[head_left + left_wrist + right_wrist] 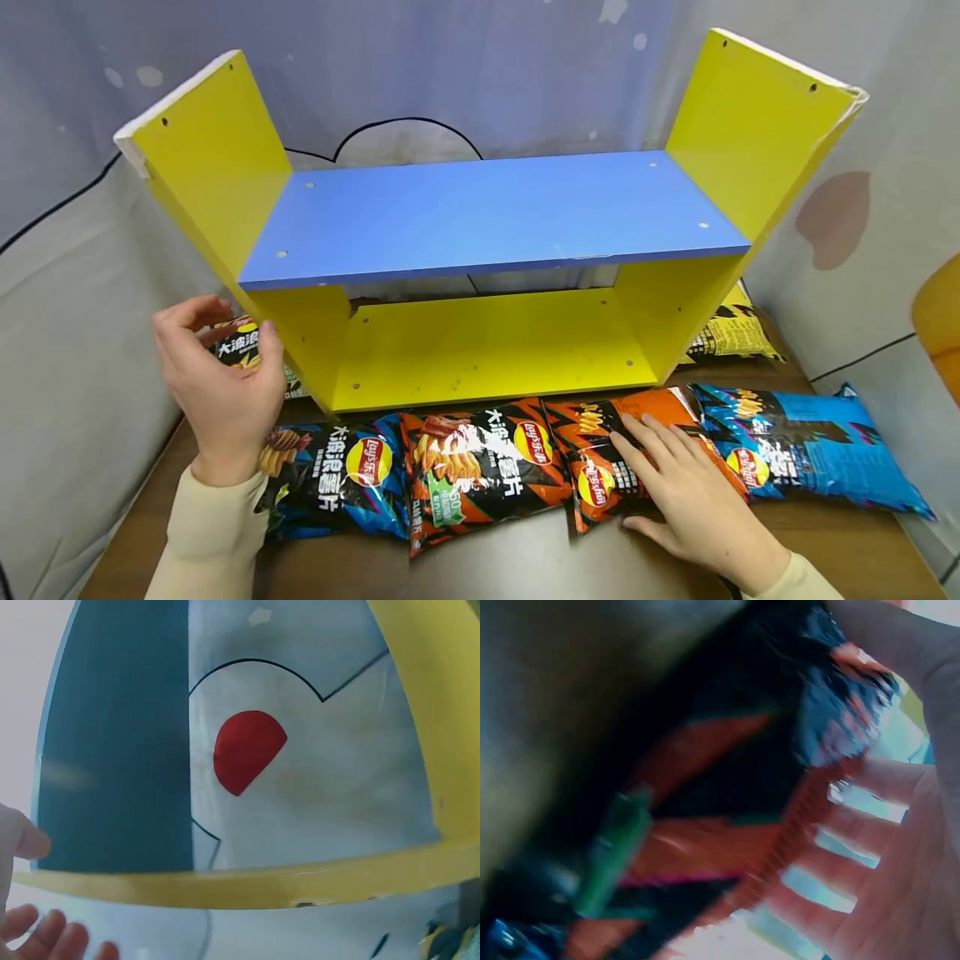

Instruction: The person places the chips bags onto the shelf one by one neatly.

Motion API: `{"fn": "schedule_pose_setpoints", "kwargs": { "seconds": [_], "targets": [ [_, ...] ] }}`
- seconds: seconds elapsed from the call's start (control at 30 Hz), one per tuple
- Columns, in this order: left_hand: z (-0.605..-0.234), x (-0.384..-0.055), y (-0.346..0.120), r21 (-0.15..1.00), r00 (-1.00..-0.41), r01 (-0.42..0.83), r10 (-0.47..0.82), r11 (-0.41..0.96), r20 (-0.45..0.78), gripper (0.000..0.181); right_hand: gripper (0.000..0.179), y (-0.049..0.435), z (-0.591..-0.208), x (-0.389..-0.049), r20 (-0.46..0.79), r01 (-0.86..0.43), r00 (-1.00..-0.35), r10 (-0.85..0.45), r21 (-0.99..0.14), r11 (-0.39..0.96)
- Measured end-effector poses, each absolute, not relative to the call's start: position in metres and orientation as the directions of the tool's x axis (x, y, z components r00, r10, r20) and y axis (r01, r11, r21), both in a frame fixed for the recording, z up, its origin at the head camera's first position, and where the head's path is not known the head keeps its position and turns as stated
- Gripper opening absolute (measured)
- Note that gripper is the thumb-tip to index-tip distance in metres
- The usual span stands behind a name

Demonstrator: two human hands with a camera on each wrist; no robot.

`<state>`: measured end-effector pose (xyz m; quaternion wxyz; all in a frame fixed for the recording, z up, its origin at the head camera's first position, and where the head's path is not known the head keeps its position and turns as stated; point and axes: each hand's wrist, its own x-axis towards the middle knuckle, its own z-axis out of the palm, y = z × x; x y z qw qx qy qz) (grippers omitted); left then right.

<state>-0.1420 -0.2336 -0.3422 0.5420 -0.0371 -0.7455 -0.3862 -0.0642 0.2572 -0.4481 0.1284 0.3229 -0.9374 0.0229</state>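
My left hand [221, 387] is at the left side panel of a yellow and blue two-level shelf unit [487, 217], its thumb and fingers spread apart. In the left wrist view the fingers [56, 937] stay outside the yellow panel [225, 891], while the thumb shows on its inner side. The right hand [686, 492] rests with extended fingers on an orange chip bag [596, 446]. Beside that bag lie a red-orange chip bag [487, 467] and a dark blue chip bag [352, 475], in a row before the shelf. The right wrist view is blurred.
Another blue chip bag [832, 450] ends the row at the right. A yellow bag [738, 333] lies behind the shelf's right side, and a black bag [243, 343] outside its left panel, partly hidden. Pale curtains [525, 83] hang behind the brown table [330, 571].
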Motion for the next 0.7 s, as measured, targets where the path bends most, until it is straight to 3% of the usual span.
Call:
{"fn": "schedule_pose_setpoints", "kwargs": {
  "seconds": [0.17, 0.27, 0.4, 0.6, 0.7],
  "targets": [
    [-0.351, -0.156, -0.246, 0.687, -0.607, 0.471, -0.362, 0.554, 0.708, 0.053, 0.119, 0.258, -0.46, -0.062, 0.229, -0.591, -0.776, -0.587, 0.061, 0.804],
    [-0.357, -0.162, -0.25, 0.738, -0.684, 0.463, -0.332, 0.491, 0.65, 0.056, 0.107, 0.256, -0.466, -0.063, 0.247, -0.585, -0.771, -0.588, 0.093, 0.806],
    [-0.368, -0.168, -0.254, 0.738, -0.73, 0.467, -0.259, 0.488, 0.633, 0.056, 0.097, 0.252, -0.471, -0.064, 0.286, -0.586, -0.75, -0.596, 0.129, 0.8],
    [-0.381, -0.171, -0.258, 0.679, -0.77, 0.414, -0.165, 0.606, 0.616, 0.042, 0.066, 0.249, -0.473, -0.068, 0.357, -0.595, -0.711, -0.606, 0.153, 0.789],
    [-0.384, -0.171, -0.259, 0.661, -0.788, 0.378, -0.15, 0.648, 0.597, 0.035, 0.061, 0.249, -0.472, -0.07, 0.382, -0.6, -0.691, -0.614, 0.172, 0.781]
  ]
}}
